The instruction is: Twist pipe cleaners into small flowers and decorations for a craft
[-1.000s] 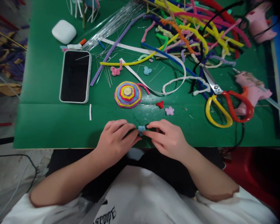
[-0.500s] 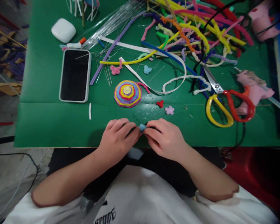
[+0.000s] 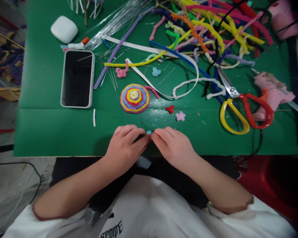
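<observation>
A single head-worn camera looks forward and steeply down from above the near edge of the green table (image 3: pixel 52 132). It sits close over the person's lap, so the white shirt (image 3: pixel 151 211) fills the near part of the frame. The far clutter of pipe cleaners (image 3: pixel 208 29) runs off the top edge. No second view shares the scene.

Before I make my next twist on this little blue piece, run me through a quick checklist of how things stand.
1. Blue piece pinched between both hands: ok.
2. Left hand and right hand over the green table near its edge: ok.
3. Shape of the blue piece: cannot tell, fingers hide most of it.
4. Striped disc apart from the hands: ok.
5. Scissors away from the right hand: ok.
</observation>
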Available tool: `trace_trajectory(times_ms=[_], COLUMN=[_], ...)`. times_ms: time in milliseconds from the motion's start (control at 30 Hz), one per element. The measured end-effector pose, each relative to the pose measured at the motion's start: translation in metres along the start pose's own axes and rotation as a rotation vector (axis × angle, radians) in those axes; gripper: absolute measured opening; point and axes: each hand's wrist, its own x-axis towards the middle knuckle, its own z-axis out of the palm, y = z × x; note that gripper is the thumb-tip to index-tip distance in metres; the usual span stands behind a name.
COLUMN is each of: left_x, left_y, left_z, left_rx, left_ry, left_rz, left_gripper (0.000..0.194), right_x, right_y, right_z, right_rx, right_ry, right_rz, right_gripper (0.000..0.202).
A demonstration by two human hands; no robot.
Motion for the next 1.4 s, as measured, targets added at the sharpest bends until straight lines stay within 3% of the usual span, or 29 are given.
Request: trace_trajectory(times_ms=[467, 833, 1133, 1400], left_x=[-0.003, -0.001, -0.002, -0.001], left_y=[-0.002, -0.001, -0.002, -0.003], left_z=[0.001, 0.002, 0.001, -0.001], left_rx=[0.003, -0.019, -0.017, -0.027], left_ry=[-0.023, 0.009, -0.040, -0.036], left_rz=[0.011, 0.012, 0.015, 0.032], left_gripper=[0.012, 0.009, 0.011, 0.009], right_x=[-0.001, 0.000, 0.004, 0.023], right_y=[0.014, 0.013, 0.007, 0.009], right_z=[-0.012, -0.013, -0.015, -0.024], right_rx=[0.020, 0.202, 0.015, -0.058], right_ry=[-0.126, -0.140, -0.165, -0.232], right_rz=[-0.057, 0.005, -0.077, -0.222], right_gripper=[0.019, 0.016, 0.016, 0.018])
